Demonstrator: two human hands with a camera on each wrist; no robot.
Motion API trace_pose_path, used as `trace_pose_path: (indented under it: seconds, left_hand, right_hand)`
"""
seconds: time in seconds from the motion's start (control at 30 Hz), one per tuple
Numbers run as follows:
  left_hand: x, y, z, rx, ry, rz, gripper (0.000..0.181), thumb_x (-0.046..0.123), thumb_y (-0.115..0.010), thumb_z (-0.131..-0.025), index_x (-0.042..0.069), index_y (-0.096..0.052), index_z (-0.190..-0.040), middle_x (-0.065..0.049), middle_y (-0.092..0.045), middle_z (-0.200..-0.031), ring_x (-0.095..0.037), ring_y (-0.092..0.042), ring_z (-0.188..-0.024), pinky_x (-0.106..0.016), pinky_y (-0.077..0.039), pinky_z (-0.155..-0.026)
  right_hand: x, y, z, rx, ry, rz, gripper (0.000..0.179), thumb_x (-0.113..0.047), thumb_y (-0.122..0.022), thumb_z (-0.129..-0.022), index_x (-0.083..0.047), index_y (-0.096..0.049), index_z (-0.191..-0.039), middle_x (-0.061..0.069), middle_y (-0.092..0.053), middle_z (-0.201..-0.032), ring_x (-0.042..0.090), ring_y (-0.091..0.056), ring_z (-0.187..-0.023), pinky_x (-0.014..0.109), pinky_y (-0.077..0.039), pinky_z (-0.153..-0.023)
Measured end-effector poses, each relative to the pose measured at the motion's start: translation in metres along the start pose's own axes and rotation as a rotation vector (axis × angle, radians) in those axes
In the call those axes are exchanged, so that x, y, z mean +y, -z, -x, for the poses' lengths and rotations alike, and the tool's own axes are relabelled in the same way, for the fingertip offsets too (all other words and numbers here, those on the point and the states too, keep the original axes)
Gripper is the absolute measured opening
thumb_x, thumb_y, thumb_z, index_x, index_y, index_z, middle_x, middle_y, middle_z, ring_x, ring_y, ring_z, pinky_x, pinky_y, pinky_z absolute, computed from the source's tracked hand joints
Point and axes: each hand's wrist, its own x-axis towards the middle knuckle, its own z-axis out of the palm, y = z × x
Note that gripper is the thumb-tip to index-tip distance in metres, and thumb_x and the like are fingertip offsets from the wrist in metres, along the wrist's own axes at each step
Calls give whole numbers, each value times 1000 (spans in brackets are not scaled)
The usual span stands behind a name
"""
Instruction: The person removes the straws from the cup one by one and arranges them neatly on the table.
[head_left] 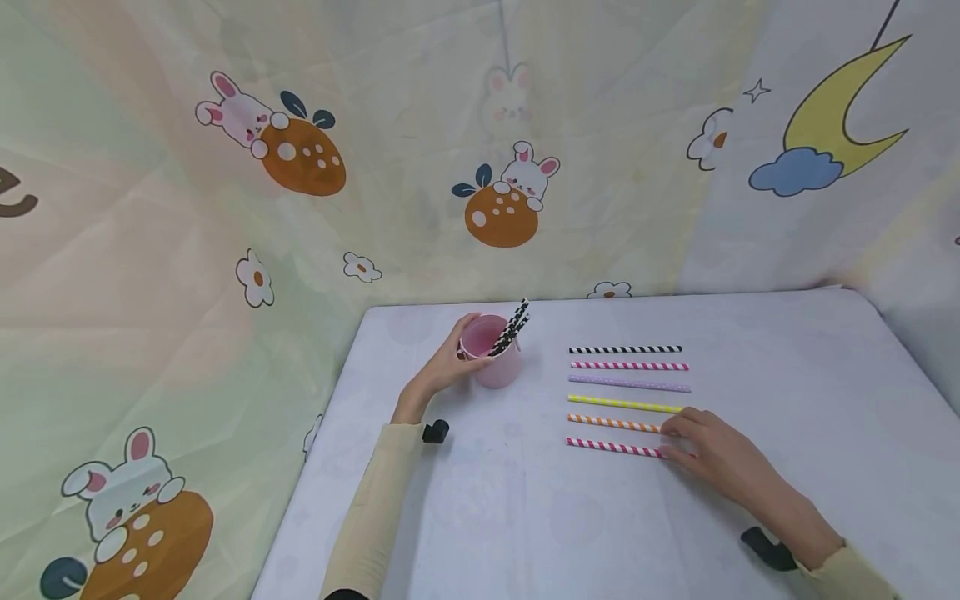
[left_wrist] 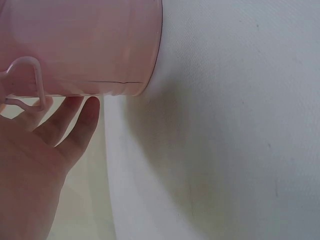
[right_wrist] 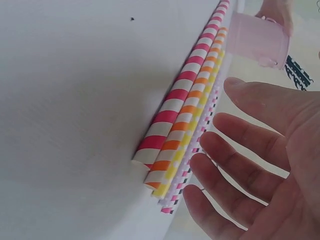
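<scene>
A small pink bucket (head_left: 501, 375) stands toward the back of the table, with a few black-and-white paper straws (head_left: 513, 327) leaning out over its rim. My left hand (head_left: 444, 364) grips the bucket from the left, thumb along the near side. Its wire handle (left_wrist: 39, 82) shows in the left wrist view. Several straws lie in a row to the right: black-striped (head_left: 626, 349), pink (head_left: 630, 366), lilac (head_left: 630, 384), yellow (head_left: 624, 404), orange (head_left: 611, 422) and red-striped (head_left: 611, 447). My right hand (head_left: 723, 458) hovers at the right ends of the nearest straws, fingers apart and relaxed, holding nothing.
A white-covered table (head_left: 525, 517) carries everything. Behind it and at the left hangs a printed cloth (head_left: 405, 217) with bunnies, flowers and a moon. A dark band piece (head_left: 436, 431) is at the left wrist, another (head_left: 768, 549) at the right.
</scene>
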Motion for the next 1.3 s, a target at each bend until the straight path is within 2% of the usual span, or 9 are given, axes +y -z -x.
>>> trace_pose_path:
  seconds: [0.33, 0.6, 0.97, 1.3]
  left_hand:
    - [0, 0, 0, -10, 0, 6, 91, 40, -81, -84, 43, -24, -154, 2, -42, -152, -23, -45, -137, -50, -40, -113]
    - [0, 1, -1, -17, -4, 5, 89, 38, -80, -86, 45, -23, -154, 1, -40, -153, -24, -44, -137, -50, -40, -113]
    - [-1, 0, 0, -6, -4, 3, 93, 42, -82, -83, 38, -24, -156, 4, -42, -150, -23, -46, -135, -49, -42, -111]
    - [-1, 0, 0, -7, -9, -5, 92, 46, -81, -83, 43, -24, -155, 5, -42, -151, -22, -45, -137, -50, -42, -112]
  right_hand:
    - [-5, 7, -9, 7, 11, 2, 29, -26, -84, -81, -13, -72, -103, 6, -67, -105, 23, -62, -93, 46, -56, -79]
    - [-13, 18, -22, 31, 39, -15, 35, -25, -83, -82, -8, -71, -110, 13, -67, -112, 31, -63, -102, 50, -57, -86]
    - [-36, 31, -44, 66, 79, -10, 36, -23, -84, -82, -10, -71, -112, 12, -69, -114, 32, -64, -107, 50, -56, -89]
    - [-52, 43, -63, 118, 188, 1, 35, -22, -81, -85, -8, -70, -115, 11, -68, -114, 31, -64, -108, 49, -56, -90]
